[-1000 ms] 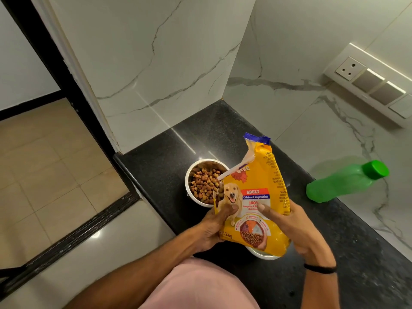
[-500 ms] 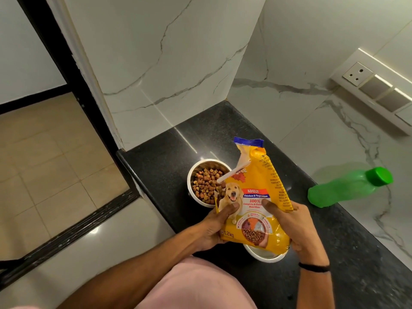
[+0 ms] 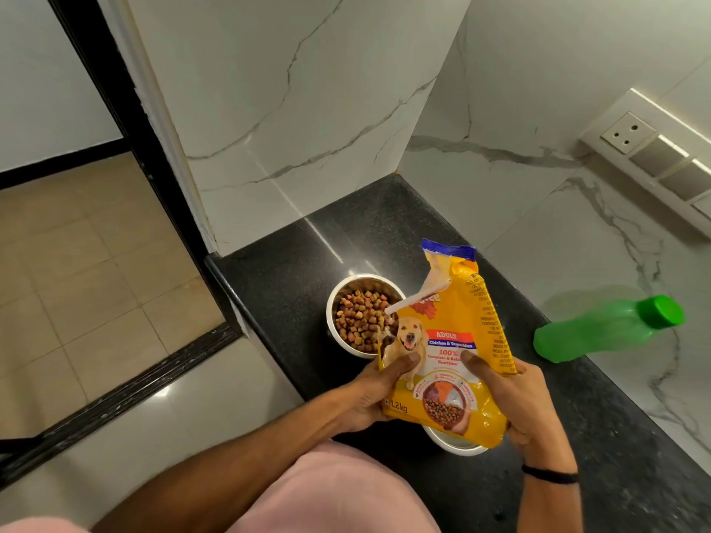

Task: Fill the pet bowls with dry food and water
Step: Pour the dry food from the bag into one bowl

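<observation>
Kibble bag (image 3: pixel 448 352) sits upright between both hands, torn top pointing up, so nothing spills; left hand (image 3: pixel 379 394) has its thumb pressed on the front and fingers curled behind, right hand (image 3: pixel 515 402) clamps the other edge the same way; far steel bowl (image 3: pixel 365 315) on the black counter (image 3: pixel 635 455) is already full of dry food; second bowl (image 3: pixel 454 444) hides under the bag, contents can't tell; green water bottle (image 3: pixel 608 328) lies well apart by the wall, presumably waiting for the water step.
</observation>
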